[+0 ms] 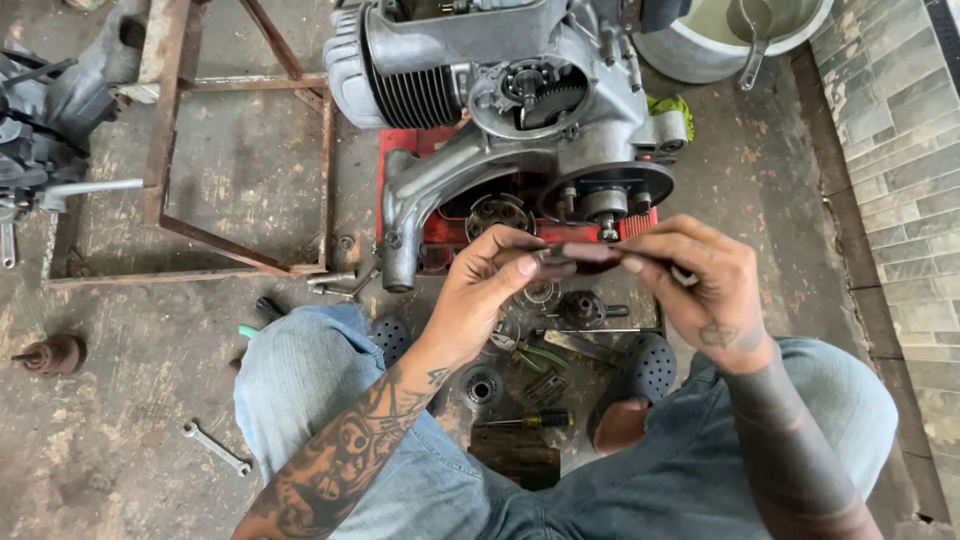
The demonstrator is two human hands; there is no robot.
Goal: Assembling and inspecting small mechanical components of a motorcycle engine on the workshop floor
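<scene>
My left hand (pixel 490 290) and my right hand (pixel 695 285) meet in front of me, both pinching a small dark flat part (pixel 578 255) between thumbs and fingertips. The part is held edge-on, so its shape is hard to make out. Just beyond the hands lies a grey engine (pixel 500 110) with cooling fins and exposed gears, resting on a red stand (pixel 440 225). Below the hands, between my knees, several small gears and round parts (pixel 585 310) lie on the floor with a screwdriver (pixel 525 421).
A rusty metal frame (pixel 240 150) stands at the left on the concrete floor. A wrench (pixel 216 447) lies near my left knee and a brown cylindrical part (pixel 52 354) further left. A white basin (pixel 730 35) sits top right beside a tiled wall (pixel 900 150).
</scene>
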